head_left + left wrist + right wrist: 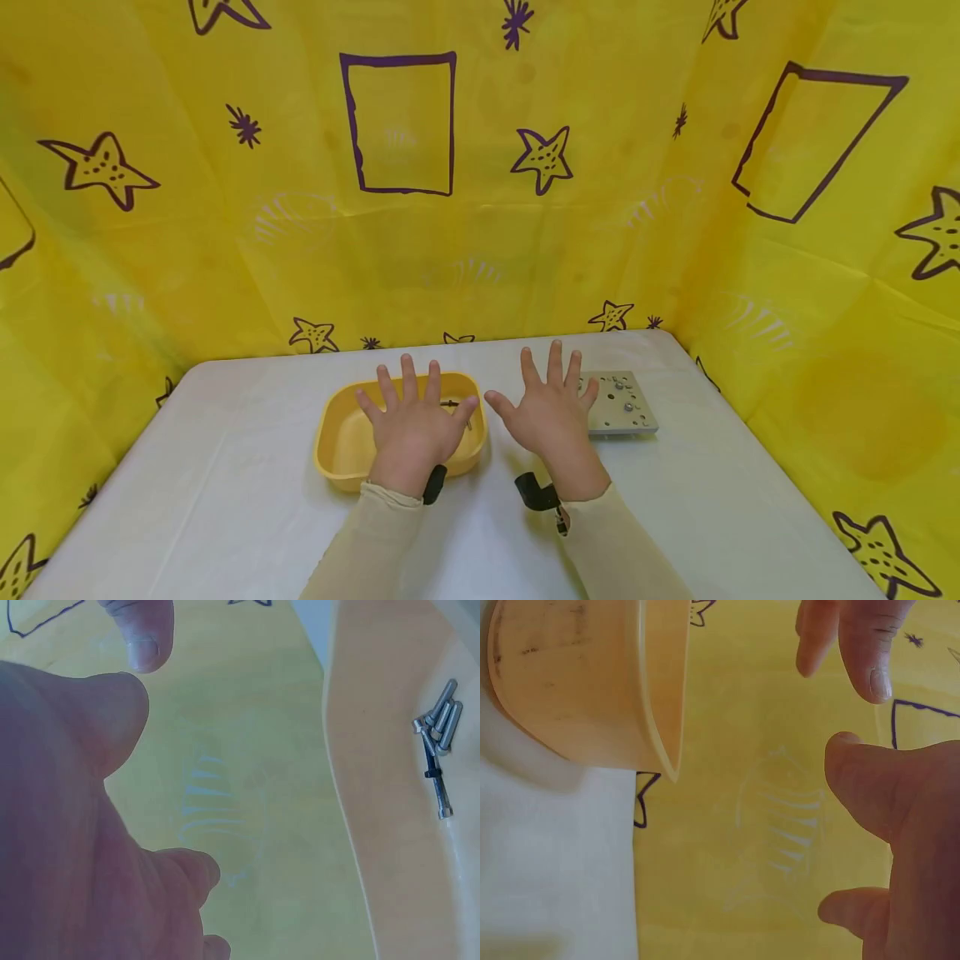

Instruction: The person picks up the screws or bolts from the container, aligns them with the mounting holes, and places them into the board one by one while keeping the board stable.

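Both hands are held out with fingers spread, and neither holds anything. My left hand (414, 429) hovers over the yellow plastic tub (330, 458), covering its middle in the head view. My right hand (553, 417) is between the tub and a grey plate with holes and bolts (622, 408), overlapping the plate's left edge. Inside the tub, the left wrist view shows several metal bolts (448, 724) in a small heap beside a dark-shafted, slim metal piece (436, 784). The right wrist view shows the tub's outer wall (570, 690), with dark smudges.
A white-covered table (247, 500) carries the tub and the plate. Yellow cloth (480, 242) with starfish drawings hangs behind it and along both sides. Dark wrist mounts (536, 493) show at both cuffs.
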Demonstrator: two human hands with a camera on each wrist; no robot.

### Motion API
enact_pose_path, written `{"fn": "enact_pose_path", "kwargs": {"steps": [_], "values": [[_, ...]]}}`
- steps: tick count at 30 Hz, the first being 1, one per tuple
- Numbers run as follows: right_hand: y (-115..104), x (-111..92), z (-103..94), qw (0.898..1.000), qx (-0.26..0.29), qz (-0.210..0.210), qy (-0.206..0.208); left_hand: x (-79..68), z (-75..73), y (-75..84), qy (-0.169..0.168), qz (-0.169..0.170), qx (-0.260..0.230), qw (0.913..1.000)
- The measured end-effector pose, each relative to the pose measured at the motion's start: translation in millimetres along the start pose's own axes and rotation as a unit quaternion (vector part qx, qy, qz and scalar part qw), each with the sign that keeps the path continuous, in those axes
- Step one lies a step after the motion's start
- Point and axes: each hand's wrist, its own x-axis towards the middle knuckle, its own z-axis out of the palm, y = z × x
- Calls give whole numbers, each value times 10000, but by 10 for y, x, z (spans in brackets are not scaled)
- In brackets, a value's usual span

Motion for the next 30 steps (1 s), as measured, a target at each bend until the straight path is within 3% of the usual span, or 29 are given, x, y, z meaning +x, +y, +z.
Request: {"fn": "enact_pose_path", "kwargs": {"steps": [4,7,12,15,18,21,25,27,30], "values": [[87,45,-10,9997,57,-223,35,0,-4,-5,-56,54,-63,9999],[276,111,-133,9979,362,-530,40,24,-8,-44,-157,205,-252,9993],[898,199,-492,9891,1264,-715,-230,140,31,-200,-296,835,-859,9924],[1340,208,-568,9788,1880,-616,-534,239,108,-299,-390,1189,-1231,9845],[1694,200,-491,9666,2366,-398,-903,329,230,-366,-535,1357,-1704,9745],[1941,186,-349,9525,2776,-153,-1238,396,380,-400,-706,1279,-2169,9652],[2140,188,-137,9309,3306,65,-1551,450,555,-423,-813,1119,-2391,9611],[2211,203,-34,9298,3339,70,-1547,471,616,-429,-831,1124,-2365,9615],[2292,229,92,9368,3174,21,-1471,500,672,-427,-797,1228,-2247,9634]]}}
